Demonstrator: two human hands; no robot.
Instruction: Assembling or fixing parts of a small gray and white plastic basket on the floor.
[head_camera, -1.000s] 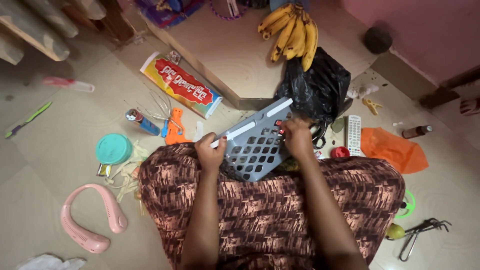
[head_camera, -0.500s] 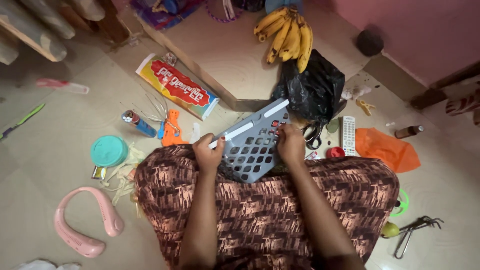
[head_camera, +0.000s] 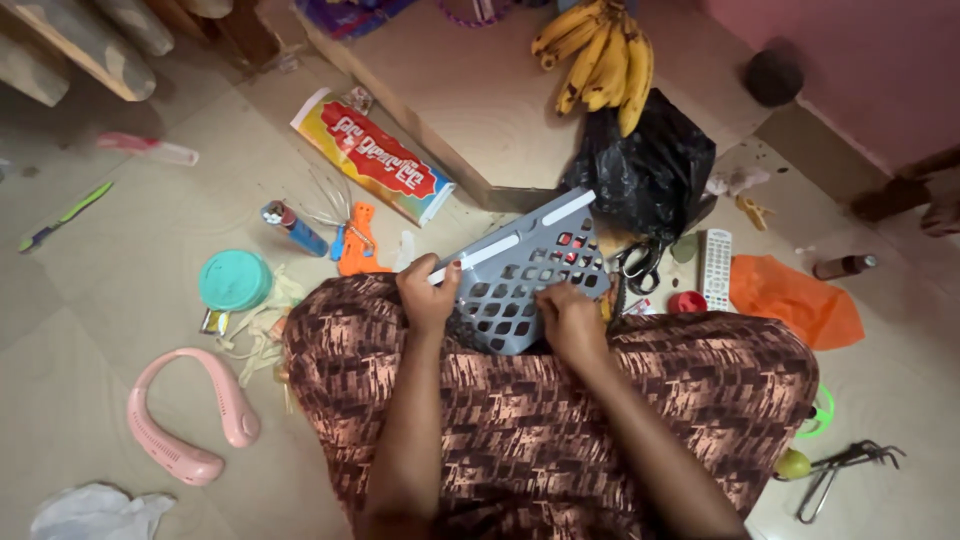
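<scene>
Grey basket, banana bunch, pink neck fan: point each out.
grey basket (head_camera: 520, 280), head view, on its perforated side wall.
banana bunch (head_camera: 600, 60), head view, on a middle banana.
pink neck fan (head_camera: 165, 450), head view, on the lower curve of its band.

A brown garment (head_camera: 560, 410) with a pale peach broken-stroke pattern is worn over the lap, just behind the fingers (head_camera: 440, 270). The arms (head_camera: 410, 430) are left bare, without sleeves. Red polish is seen on the fingernails.
</scene>
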